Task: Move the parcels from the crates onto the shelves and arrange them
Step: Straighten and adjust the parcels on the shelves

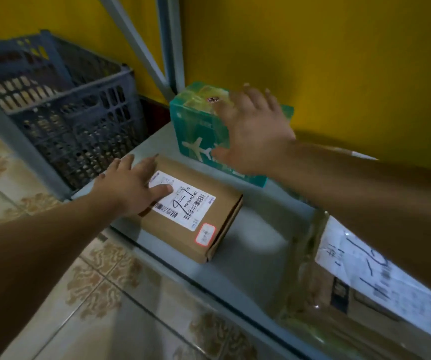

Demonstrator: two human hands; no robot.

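Best to slide the brown box [198, 224], lying mid-frame on the grey shelf [256, 229], square to the front edge and snug beside the teal box [198, 131] at upper centre; keep pressure flat and even, without tipping a corner. Pressing down on the brown box with the left hand [128, 188]: fingers straight, slightly apart, thumb on the white label [183, 201], gripping nothing. Reaching over the teal box with the right hand [253, 133]: fingers splayed wide, curled round nothing; too blurred to tell real contact.
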